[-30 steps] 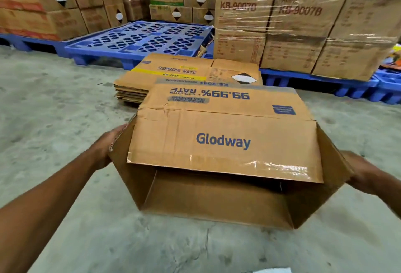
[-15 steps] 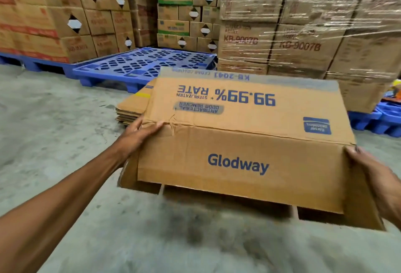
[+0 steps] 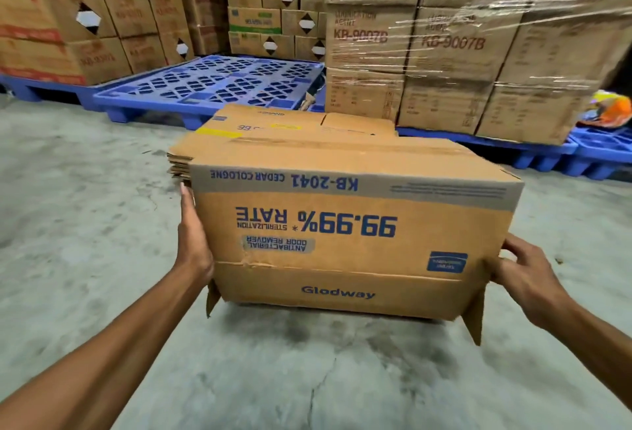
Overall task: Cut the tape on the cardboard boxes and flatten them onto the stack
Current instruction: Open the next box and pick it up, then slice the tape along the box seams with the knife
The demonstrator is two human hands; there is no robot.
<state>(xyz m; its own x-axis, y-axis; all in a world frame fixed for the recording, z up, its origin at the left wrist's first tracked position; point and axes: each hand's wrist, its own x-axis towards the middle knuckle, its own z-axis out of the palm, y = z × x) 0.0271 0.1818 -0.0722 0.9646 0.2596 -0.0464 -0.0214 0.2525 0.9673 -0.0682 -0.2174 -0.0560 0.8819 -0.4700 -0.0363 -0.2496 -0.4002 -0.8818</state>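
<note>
- box (image 3: pixel 342 224) held off the floor (image 3: pixel 85 224), print upside down, just short of the stack (image 3: pixel 290 128) behind it.
- left hand (image 3: pixel 193 241) laid flat on the left side, fingers straight, pressing inward, likely to steady the box.
- right hand (image 3: pixel 523 272) curled round the right edge, thumb on the front face, gripping the box.
- squeezed from both sides, probably to collapse it.
- bottom flaps hanging loose, so tape there judged already cut.
- not yet flat; still boxy on top.
- stack on the floor before a blue pallet (image 3: pixel 212 84); wrapped cartons (image 3: pixel 461 43) behind.
</note>
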